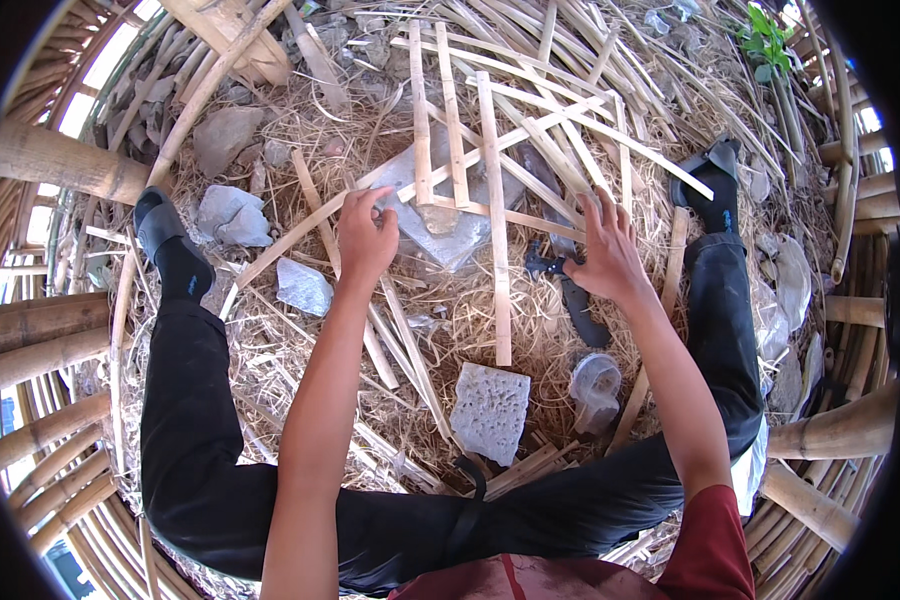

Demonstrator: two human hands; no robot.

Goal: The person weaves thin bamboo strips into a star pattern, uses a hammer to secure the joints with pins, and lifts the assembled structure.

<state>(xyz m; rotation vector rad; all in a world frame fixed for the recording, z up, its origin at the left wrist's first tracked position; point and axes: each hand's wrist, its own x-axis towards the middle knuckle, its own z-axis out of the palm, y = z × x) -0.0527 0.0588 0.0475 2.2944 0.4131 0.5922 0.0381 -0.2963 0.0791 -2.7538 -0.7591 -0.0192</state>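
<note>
A person sits on the ground (300, 120) with legs spread wide, in black pants and black socks, and both bare arms reach forward. The ground is covered with dry straw and many loose bamboo strips. In the middle, just past the hands, lies a lattice (480, 160) of flat bamboo strips laid across each other, some going up and some going sideways. The left hand (365, 235) is at the lattice's near left corner, and its grip is pressed together, pinching the end of a strip (300, 232) that slants away to the left. The right hand (605, 255) is at the lattice's near right side, with its fingers spread wide and resting flat on the strips, holding nothing. One long strip (497, 230) runs from the lattice toward the person, between the two hands. A clear plastic sheet (440, 225) lies under the lattice. Just beside the right hand, on the straw, is a dark knife (575, 300). Nearer the person are a flat grey stone (490, 410) and a clear plastic cup (595, 385) lying on its side. Thick bamboo poles (60, 160) ring the edges of the ground. A small green plant (767, 40) grows at the far right corner.
</note>
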